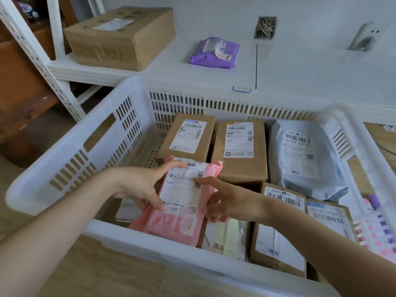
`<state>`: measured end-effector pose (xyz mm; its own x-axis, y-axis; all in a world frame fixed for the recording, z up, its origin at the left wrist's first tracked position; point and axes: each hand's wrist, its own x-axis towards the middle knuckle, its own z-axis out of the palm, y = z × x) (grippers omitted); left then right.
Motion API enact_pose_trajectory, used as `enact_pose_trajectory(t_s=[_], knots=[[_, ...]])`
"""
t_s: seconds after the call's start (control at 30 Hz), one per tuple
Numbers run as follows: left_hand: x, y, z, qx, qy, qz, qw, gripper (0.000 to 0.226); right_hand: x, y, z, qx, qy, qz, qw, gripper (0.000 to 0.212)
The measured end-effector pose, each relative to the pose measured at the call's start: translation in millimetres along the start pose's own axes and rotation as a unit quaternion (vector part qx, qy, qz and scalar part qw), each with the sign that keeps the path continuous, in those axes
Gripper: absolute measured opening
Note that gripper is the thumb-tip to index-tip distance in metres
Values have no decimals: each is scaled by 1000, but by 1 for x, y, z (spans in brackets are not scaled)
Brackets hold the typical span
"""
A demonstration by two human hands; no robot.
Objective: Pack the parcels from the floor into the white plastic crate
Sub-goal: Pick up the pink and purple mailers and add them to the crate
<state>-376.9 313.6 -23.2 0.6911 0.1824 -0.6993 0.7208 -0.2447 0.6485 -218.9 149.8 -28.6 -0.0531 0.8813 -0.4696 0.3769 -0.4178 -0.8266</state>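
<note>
The white crate keeps bare floor only along its left wall; brown boxes fill the rest. Both grips hold the pink parcel at the near rim: left hand pinching it, right hand apparently gripping underneath, fingertips hidden.

Both hands are holding a pink parcel over the near-left part of the white plastic crate: the left hand is gripping its left edge, the right hand is pinching its right edge. Brown boxes and a pale grey mailer are lying inside. A purple mailer and a cardboard box are sitting on the white shelf behind
</note>
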Motion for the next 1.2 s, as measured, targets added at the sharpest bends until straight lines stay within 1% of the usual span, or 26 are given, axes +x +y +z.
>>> enact_pose_trajectory(t_s=[0.07, 0.1, 0.13, 0.2, 0.27, 0.33, 0.37, 0.4, 0.5, 0.57, 0.67, 0.7, 0.77, 0.9, 1.07, 1.2], knots=[[2, -1, -3, 18, -2, 1, 1000, 100, -1, 2, -1, -21, -5, -2, 1000, 67], [3, 0, -3, 28, 12, 9, 999, 96, -3, 2, -3, -30, 4, -4, 1000, 66], [3, 2, -2, 34, 38, 23, 998, 90, -5, 3, -6, -34, 23, -6, 999, 63], [7, 10, -1, 43, 134, 40, 989, 80, -12, 5, -15, -61, 79, -12, 995, 56], [13, 24, 1, 72, 255, 28, 964, 78, -25, 9, -29, -149, 144, -17, 978, 48], [18, 46, 8, 192, 356, 1, 915, 69, -42, 12, -46, -200, 188, -16, 961, 42], [21, 59, 13, 248, 380, -2, 891, 62, -52, 13, -55, -220, 199, -16, 955, 41], [25, 73, 20, 270, 388, 8, 881, 56, -62, 15, -64, -249, 207, -14, 946, 40], [39, 118, 48, 238, 385, 48, 891, 40, -94, 25, -93, -340, 255, -9, 905, 37], [49, 148, 71, 229, 395, 68, 887, 37, -120, 37, -114, -338, 317, -9, 886, 32], [66, 193, 105, 221, 418, 118, 873, 36, -165, 64, -144, -303, 421, -6, 855, 27], [74, 210, 118, 225, 423, 132, 868, 38, -182, 77, -154, -293, 449, 0, 844, 27], [89, 241, 142, 228, 429, 147, 862, 45, -216, 107, -172, -284, 478, 29, 831, 28], [122, 298, 193, 214, 433, 164, 860, 49, -273, 171, -198, -279, 484, 88, 825, 32], [166, 346, 259, 200, 411, 153, 876, 47, -323, 239, -227, -248, 471, 129, 837, 36], [204, 368, 303, 241, 404, 134, 872, 42, -347, 288, -243, -209, 467, 149, 846, 39]])
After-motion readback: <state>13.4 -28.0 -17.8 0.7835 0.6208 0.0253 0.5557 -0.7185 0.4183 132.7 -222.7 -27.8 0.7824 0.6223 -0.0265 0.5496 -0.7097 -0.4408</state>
